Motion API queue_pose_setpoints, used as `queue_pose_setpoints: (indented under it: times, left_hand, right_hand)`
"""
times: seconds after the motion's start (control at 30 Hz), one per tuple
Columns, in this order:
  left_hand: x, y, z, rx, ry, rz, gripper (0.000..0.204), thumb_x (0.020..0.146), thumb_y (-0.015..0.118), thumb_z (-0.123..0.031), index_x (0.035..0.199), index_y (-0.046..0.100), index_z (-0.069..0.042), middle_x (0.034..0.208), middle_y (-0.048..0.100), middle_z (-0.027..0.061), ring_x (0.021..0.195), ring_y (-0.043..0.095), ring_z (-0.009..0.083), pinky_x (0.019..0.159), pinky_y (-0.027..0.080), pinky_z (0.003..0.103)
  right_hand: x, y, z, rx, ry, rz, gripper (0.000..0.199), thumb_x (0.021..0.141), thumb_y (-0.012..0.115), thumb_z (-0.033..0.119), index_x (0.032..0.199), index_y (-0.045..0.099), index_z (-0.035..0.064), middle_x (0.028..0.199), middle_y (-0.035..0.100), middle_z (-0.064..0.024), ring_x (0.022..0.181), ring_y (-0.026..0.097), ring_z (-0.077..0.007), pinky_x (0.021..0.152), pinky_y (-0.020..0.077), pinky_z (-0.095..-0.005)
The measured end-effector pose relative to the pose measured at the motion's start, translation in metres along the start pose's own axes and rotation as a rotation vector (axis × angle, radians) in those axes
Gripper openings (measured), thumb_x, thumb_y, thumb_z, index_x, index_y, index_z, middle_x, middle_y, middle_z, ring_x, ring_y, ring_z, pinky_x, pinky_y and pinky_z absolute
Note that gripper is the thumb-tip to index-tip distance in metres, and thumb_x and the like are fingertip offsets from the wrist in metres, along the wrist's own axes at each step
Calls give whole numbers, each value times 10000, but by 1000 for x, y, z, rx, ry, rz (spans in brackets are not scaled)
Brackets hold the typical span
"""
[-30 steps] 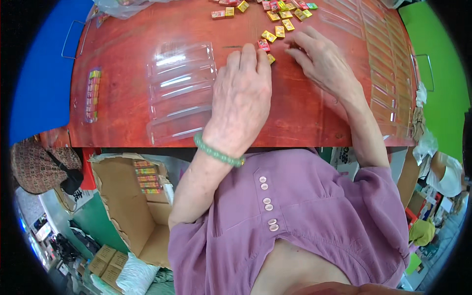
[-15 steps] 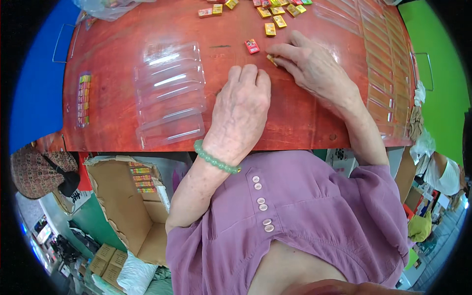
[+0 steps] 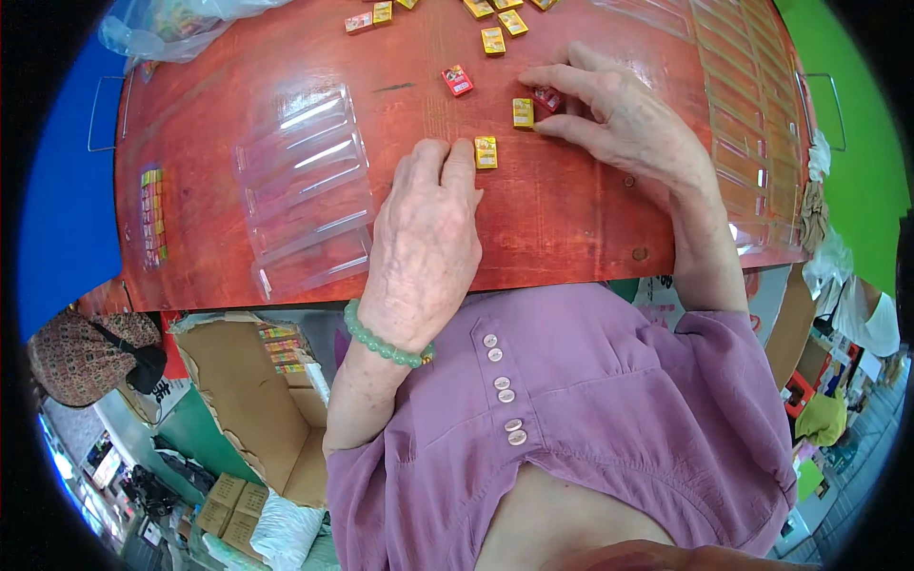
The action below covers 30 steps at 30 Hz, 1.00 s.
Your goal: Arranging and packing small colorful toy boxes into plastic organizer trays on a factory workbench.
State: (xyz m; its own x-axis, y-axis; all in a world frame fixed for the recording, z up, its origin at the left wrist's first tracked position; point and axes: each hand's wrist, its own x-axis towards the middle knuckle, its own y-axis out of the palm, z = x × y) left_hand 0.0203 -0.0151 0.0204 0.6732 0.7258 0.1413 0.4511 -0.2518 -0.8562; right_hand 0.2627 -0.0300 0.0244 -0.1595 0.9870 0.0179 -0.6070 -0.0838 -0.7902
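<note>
My left hand (image 3: 428, 233), with a green bead bracelet (image 3: 388, 349) at the wrist, rests palm down with its fingers bent and close together. Beside its index fingertip is a small yellow box (image 3: 486, 152); the underside of the fingers is hidden. To the right, my right hand (image 3: 624, 119) has thumb and index finger apart. A second yellow box (image 3: 523, 113) lies at the thumb tip. Between thumb and index finger shows a dark red box (image 3: 546, 98), partly covered by the hand. Another red box (image 3: 457, 80) lies farther off on the red-brown tabletop (image 3: 562, 219).
Clear plastic trays (image 3: 309, 190) lie left of my hands, and more clear trays (image 3: 747, 124) line the right side. A wrapped row of small boxes (image 3: 153, 217) is at the far left. Several yellow boxes (image 3: 492, 41) lie beyond. Below the table edge stands an open carton (image 3: 243, 381).
The view has shifted a little. My left hand has moved left, and a yellow box now shows beside its fingertips. My right thumb and index finger have spread, with a red box now between them.
</note>
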Motion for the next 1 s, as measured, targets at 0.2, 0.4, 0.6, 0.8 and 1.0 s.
queue_pose_setpoints:
  times: [0.2, 0.4, 0.6, 0.8, 1.0]
  left_hand:
    - [3, 6, 1, 2, -120, -23, 387, 876, 751, -100, 1193, 594, 57, 1053, 559, 187, 942, 634, 355, 787, 558, 441]
    - [9, 14, -2, -127, -110, -101, 431, 851, 789, -136, 1207, 621, 39, 1028, 565, 175, 927, 649, 358, 776, 563, 443]
    - [17, 21, 0, -112, -40, -103, 371, 827, 791, -78, 1147, 648, 43, 1033, 566, 175, 948, 633, 360, 786, 552, 450]
    - [17, 22, 2, -183, -33, -130, 326, 819, 773, -36, 1112, 651, 38, 1036, 570, 180, 964, 620, 368, 822, 538, 457]
    - [18, 17, 3, -171, -7, -102, 269, 844, 732, -5, 1087, 627, 39, 1045, 568, 193, 993, 607, 388, 841, 527, 466]
  right_hand:
    - [-1, 0, -15, -15, -58, 53, 400, 889, 729, 85, 1280, 655, 43, 1077, 620, -142, 962, 647, -281, 824, 521, -379]
    - [1, 6, -4, -47, -74, -10, 373, 864, 773, 132, 1201, 656, 22, 983, 661, -147, 871, 661, -295, 780, 539, -392]
    - [1, 8, -4, -11, -71, -4, 381, 843, 799, 170, 1162, 652, 21, 942, 661, -150, 880, 663, -310, 780, 537, -404]
    - [2, 12, 0, -32, -94, 20, 361, 840, 797, 158, 1148, 663, 26, 999, 642, -142, 903, 656, -329, 778, 528, -418]
    - [2, 17, 2, -19, -99, -26, 288, 890, 753, 168, 1139, 675, 45, 1075, 590, -128, 923, 651, -339, 785, 528, -423]
